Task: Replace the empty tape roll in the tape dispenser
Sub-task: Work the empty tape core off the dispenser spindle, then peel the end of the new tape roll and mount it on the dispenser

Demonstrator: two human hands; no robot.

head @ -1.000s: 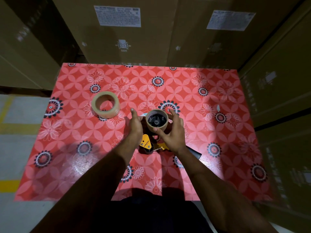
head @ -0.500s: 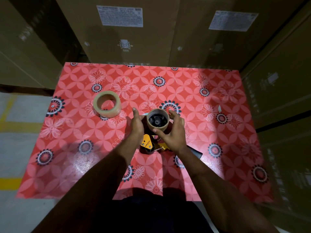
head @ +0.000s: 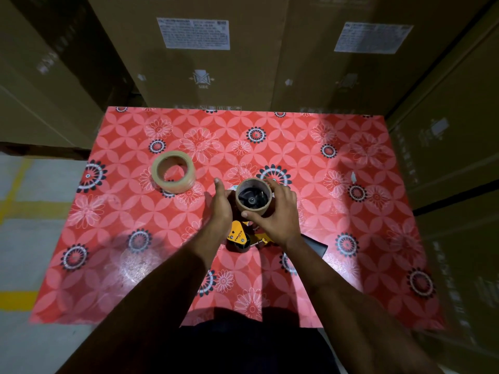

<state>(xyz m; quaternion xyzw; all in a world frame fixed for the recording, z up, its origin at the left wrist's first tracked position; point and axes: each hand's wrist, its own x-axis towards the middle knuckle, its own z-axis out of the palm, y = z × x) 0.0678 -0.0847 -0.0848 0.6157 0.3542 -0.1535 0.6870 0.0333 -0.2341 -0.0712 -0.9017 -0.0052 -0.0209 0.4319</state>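
Observation:
The yellow tape dispenser [head: 239,236] lies on the red flowered tablecloth [head: 351,238], its black handle [head: 314,245] pointing right. An empty brown cardboard core [head: 253,209] sits on the dispenser's black hub. My right hand [head: 278,214] grips the core from the right, thumb on its near side and fingers over its far rim. My left hand [head: 220,205] lies against the left side of the core and dispenser, fingers stretched forward. A full roll of clear tape [head: 173,172] lies flat to the left, apart from both hands.
Tall cardboard boxes [head: 205,63] wall in the table at the back and right. Grey floor with yellow lines [head: 24,206] shows to the left. My dark clothing is at the table's near edge.
Both hands stay around the core on the dispenser. Only the view has shifted slightly.

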